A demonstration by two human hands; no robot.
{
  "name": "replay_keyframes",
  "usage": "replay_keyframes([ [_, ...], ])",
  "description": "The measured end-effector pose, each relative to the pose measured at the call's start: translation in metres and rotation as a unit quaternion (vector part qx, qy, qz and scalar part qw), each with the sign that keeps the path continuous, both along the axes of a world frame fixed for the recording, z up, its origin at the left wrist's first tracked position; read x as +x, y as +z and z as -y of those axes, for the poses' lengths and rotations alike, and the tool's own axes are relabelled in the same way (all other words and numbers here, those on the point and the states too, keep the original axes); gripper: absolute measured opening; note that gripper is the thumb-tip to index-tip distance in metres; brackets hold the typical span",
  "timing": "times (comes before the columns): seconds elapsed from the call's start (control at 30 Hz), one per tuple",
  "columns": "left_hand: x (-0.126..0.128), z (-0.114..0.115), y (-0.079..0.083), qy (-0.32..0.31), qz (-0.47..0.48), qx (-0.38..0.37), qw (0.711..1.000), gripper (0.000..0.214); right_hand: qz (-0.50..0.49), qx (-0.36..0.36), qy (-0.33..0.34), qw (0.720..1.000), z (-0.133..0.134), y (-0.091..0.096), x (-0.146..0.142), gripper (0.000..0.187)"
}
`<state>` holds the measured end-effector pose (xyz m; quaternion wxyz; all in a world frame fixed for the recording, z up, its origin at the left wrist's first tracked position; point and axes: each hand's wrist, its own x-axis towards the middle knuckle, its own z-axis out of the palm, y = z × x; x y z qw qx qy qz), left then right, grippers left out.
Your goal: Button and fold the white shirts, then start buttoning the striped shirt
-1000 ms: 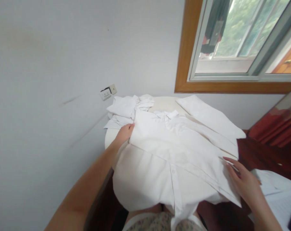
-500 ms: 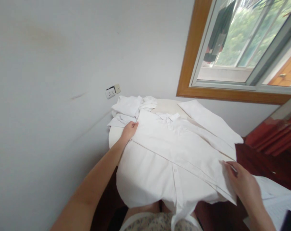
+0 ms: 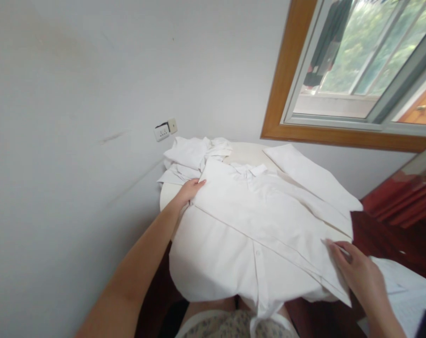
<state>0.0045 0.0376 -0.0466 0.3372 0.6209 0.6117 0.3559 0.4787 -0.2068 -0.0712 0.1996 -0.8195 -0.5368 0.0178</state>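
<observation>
A white button-up shirt [image 3: 227,263] lies spread over a round pale table [image 3: 250,151], its lower part hanging over the near edge. One sleeve is laid diagonally across the body of the shirt. My left hand [image 3: 190,189] pinches the shirt's left edge between thumb and fingers. At the right end of the diagonal sleeve, by the cuff, my right hand [image 3: 357,265] has its thumb and fingers closed on the cloth. The shirt's collar [image 3: 251,170] lies near the middle, away from me. Another sleeve [image 3: 309,176] stretches along the table's far right side.
Crumpled white cloth [image 3: 188,155] is piled at the back left of the table, against the wall. A wall socket [image 3: 161,133] sits just above it. A wood-framed window [image 3: 339,134] is at the right, with a red curtain [image 3: 403,202]. White papers or cloth [image 3: 406,291] lie at lower right.
The view has shifted slightly. Both hands keep their hold at the same places on the shirt, and the cloth looks almost the same.
</observation>
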Motion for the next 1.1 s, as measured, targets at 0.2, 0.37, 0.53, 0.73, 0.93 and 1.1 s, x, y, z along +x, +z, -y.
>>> replay_keyframes([
  [0.2, 0.001, 0.002, -0.002, 0.001, -0.040, 0.039, 0.998, 0.052, 0.007, 0.031, -0.034, 0.999, 0.009, 0.008, -0.004, 0.052],
  [0.37, 0.002, 0.001, 0.010, -0.023, -0.065, 0.070, 0.995, 0.052, 0.006, 0.010, -0.012, 1.000, 0.009, -0.003, 0.001, 0.052],
  [0.53, 0.010, -0.025, 0.030, 0.012, -0.149, 0.116, 0.982, 0.056, -0.008, 0.036, 0.039, 0.999, 0.006, -0.013, 0.007, 0.050],
  [0.73, 0.032, -0.060, 0.052, 0.046, -0.255, 0.123, 0.958, 0.052, -0.011, 0.016, 0.017, 1.000, 0.006, -0.009, 0.004, 0.047],
  [0.93, 0.052, -0.064, 0.068, 0.068, -0.306, 0.169, 0.934, 0.036, -0.020, 0.017, 0.032, 0.999, 0.005, -0.013, 0.005, 0.043],
  [1.1, 0.057, -0.057, 0.076, 0.029, -0.362, 0.254, 0.896, 0.043, -0.008, 0.010, 0.033, 0.999, 0.004, -0.016, 0.006, 0.043],
])
